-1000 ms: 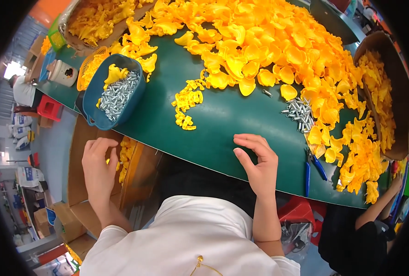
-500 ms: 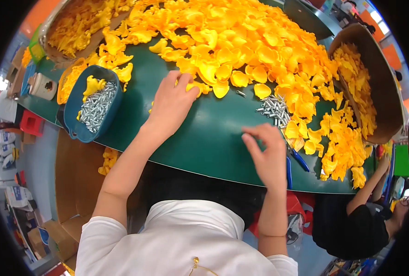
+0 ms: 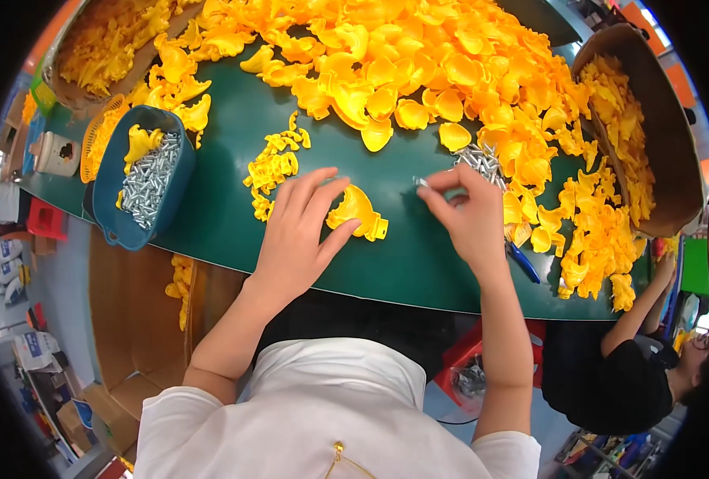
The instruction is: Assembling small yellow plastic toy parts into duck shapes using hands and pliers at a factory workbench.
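A curved yellow plastic shell [image 3: 357, 212] with a small tabbed end lies on the green table in front of me. My left hand [image 3: 294, 227] is at its left side, fingers apart, with thumb and forefinger close to its edges; whether they touch it is hard to tell. My right hand [image 3: 470, 211] is raised to the right of the shell, pinching a small silver metal piece [image 3: 420, 182] between thumb and forefinger. A pile of similar silver metal cylinders [image 3: 482, 162] lies just behind that hand. Small yellow plastic parts [image 3: 274, 165] lie beyond my left hand.
A large heap of yellow shells [image 3: 418, 64] covers the far side of the table [image 3: 235, 104]. At left stands a blue basket [image 3: 180, 172] of silver cylinders; at right, a cardboard box [image 3: 673, 152] and blue-handled pliers [image 3: 523, 263]. Another person [image 3: 610, 375] sits at the right.
My left hand has drawn back toward me, and a single yellow shell now lies beside it. My right hand has moved up slightly and now pinches a silver piece.
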A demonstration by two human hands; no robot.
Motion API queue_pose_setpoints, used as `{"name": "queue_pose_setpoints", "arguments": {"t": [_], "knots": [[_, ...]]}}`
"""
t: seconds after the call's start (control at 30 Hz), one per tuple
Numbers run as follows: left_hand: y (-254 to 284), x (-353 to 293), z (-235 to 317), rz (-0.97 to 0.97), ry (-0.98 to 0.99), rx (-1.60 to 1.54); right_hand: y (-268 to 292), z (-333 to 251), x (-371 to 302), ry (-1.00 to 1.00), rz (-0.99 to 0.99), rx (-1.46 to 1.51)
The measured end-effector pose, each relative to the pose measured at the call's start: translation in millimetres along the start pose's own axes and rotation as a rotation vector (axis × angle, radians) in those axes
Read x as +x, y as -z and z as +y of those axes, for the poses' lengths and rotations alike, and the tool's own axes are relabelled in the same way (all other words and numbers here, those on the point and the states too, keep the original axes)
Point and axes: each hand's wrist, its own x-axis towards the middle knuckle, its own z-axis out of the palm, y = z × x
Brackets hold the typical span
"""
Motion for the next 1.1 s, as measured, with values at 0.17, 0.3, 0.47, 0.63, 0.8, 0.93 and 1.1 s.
{"name": "queue_pose_setpoints", "arguments": {"t": [0.17,0.3,0.47,0.63,0.8,0.93,1.1], "knots": [[-15,12,11,-0.115,0.074,-0.053,-8,10,-41,-0.162,-0.045,0.749],[-34,8,16,-0.088,0.133,-0.329,-11,6,-58,-0.195,-0.056,0.852],[-45,1,21,-0.063,0.352,-0.911,-3,-6,-70,-0.132,-0.023,0.815],[-32,7,30,-0.092,0.392,-1.209,7,-28,-69,0.114,0.03,0.439],[-15,11,48,-0.211,0.571,-1.141,7,-33,-61,0.299,0.102,0.205],[-20,4,42,-0.225,0.269,-0.831,3,-31,-57,0.246,0.076,0.286],[-23,7,44,-0.149,0.239,-0.834,1,-28,-53,0.214,0.054,0.349]]}}
